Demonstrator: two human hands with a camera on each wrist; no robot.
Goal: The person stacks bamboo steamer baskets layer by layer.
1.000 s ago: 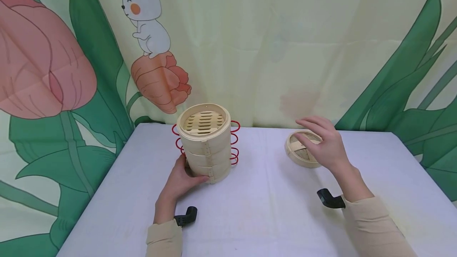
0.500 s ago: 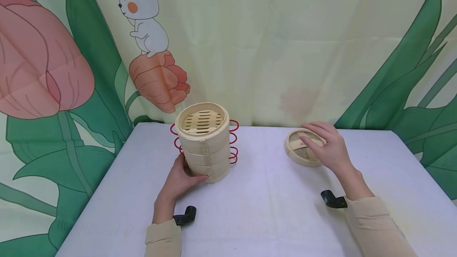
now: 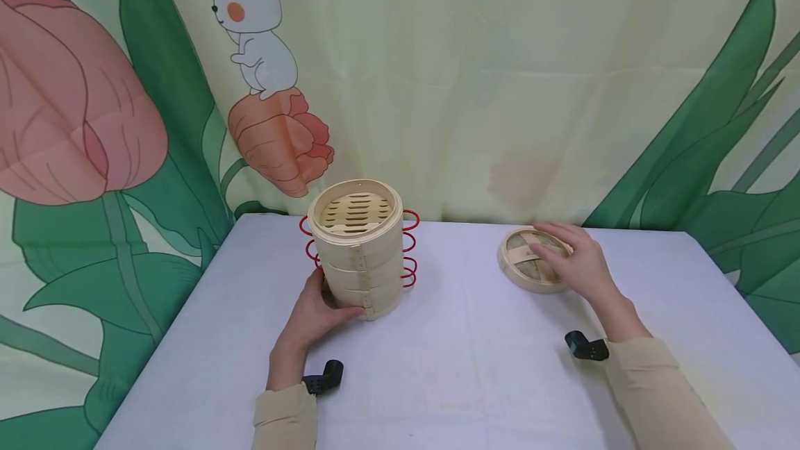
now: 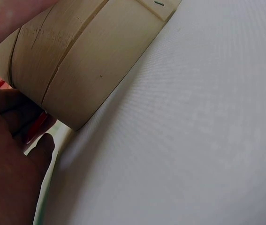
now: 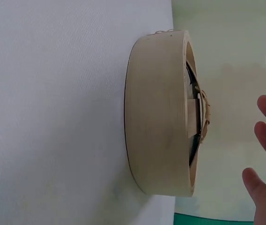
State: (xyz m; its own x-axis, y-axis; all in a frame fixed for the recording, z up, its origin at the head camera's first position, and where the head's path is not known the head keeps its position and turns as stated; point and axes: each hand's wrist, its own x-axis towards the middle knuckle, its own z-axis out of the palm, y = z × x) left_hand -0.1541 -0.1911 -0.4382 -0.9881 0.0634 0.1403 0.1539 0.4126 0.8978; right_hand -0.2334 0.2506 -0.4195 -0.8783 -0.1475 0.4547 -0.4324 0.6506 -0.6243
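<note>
A stack of bamboo steamer baskets (image 3: 365,262) stands upright left of the table's middle, with red loop handles down both sides and a slatted top tier. My left hand (image 3: 315,311) grips the stack low on its left side, thumb across the front and fingers behind. Close up in the left wrist view, the stack's bottom wall (image 4: 90,61) meets the white cloth. To the right a round bamboo lid (image 3: 515,273) with a woven top lies on the table. My right hand (image 3: 578,259) hovers over the lid, fingers spread and apart from it, as the right wrist view shows.
A white cloth covers the table (image 3: 437,373). Its back edge runs along a printed curtain (image 3: 469,89) with a rabbit, a carrot, a tulip and leaves. A black wrist camera mount (image 3: 325,377) sits at the left wrist, another mount (image 3: 586,346) at the right.
My right hand has come slightly down and to the right over the lid. The left hand keeps its grip on the steamer stack; stack and lid stay in place.
</note>
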